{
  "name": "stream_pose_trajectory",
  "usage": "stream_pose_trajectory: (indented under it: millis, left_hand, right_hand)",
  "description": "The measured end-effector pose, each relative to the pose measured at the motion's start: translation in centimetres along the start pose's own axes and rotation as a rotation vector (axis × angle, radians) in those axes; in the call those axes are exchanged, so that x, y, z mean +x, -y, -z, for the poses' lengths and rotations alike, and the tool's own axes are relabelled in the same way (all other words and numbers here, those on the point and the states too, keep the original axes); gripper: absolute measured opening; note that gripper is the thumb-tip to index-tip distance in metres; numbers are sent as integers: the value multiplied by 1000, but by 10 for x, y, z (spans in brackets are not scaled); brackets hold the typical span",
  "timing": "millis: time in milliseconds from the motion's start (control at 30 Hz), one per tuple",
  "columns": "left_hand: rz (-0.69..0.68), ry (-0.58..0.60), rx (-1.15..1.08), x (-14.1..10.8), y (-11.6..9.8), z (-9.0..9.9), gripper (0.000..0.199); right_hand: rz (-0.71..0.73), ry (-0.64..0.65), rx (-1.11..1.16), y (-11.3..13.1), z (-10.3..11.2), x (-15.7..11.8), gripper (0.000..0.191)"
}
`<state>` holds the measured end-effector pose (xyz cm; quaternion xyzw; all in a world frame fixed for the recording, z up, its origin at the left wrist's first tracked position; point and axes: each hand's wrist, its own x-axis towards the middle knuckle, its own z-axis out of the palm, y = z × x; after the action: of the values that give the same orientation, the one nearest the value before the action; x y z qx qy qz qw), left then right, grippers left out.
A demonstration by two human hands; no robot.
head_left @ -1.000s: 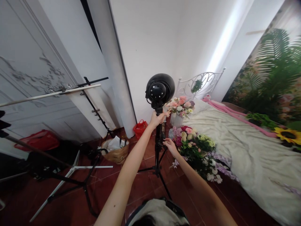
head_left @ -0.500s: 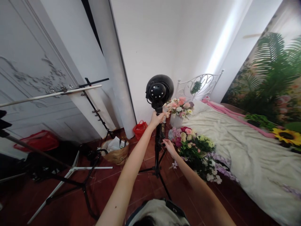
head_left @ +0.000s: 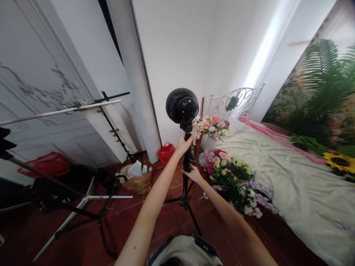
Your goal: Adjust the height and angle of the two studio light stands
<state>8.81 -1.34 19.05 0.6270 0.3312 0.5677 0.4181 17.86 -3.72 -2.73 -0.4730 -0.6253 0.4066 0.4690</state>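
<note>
A black light stand [head_left: 185, 188] stands upright in front of me on spread tripod legs. On its top sits a round black lamp head [head_left: 177, 105] with small holes in its back. My left hand [head_left: 184, 145] is closed round the column just below the lamp. Lower down, my right hand [head_left: 193, 174] is closed round the column at a dark clamp [head_left: 188, 166]; part of its grip is hidden behind the column.
Bouquets of flowers [head_left: 224, 164] lie right of the stand, beside a bed [head_left: 277, 159] with a white metal headboard [head_left: 238, 98]. Left are a woven basket [head_left: 141, 181], a red bag [head_left: 166, 152], and a white-legged stand [head_left: 83, 201] with a crossbar [head_left: 55, 113].
The lamp head has turned and shifted slightly left. My right hand has moved from beside the clamp to round the column. My left hand stays near the top of the stand.
</note>
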Motion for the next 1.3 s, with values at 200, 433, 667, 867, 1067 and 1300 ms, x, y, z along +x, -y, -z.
stream_pose_trajectory:
  millis: [200, 433, 667, 867, 1067, 1300]
  left_hand:
    - [127, 156, 98, -45, 36, 22, 32]
    - [350, 90, -103, -94, 95, 66, 54]
    - [529, 79, -297, -123, 142, 86, 64]
    - [367, 149, -99, -110, 158, 38, 44]
    - [390, -186, 89, -105, 174, 4, 38]
    - [547, -383, 131, -97, 178, -9, 26]
  right_hand:
    - [-171, -253, -113, -8, -26, 8, 27]
    - [-54, -218, 96, -3, -33, 17, 25]
    - [-60, -268, 216, 67, -28, 29, 36]
    - [144, -279, 268, 175, 2, 70, 38]
    - [302, -360, 311, 261, 21, 99, 41]
    - [335, -300, 272, 273, 32, 95, 41]
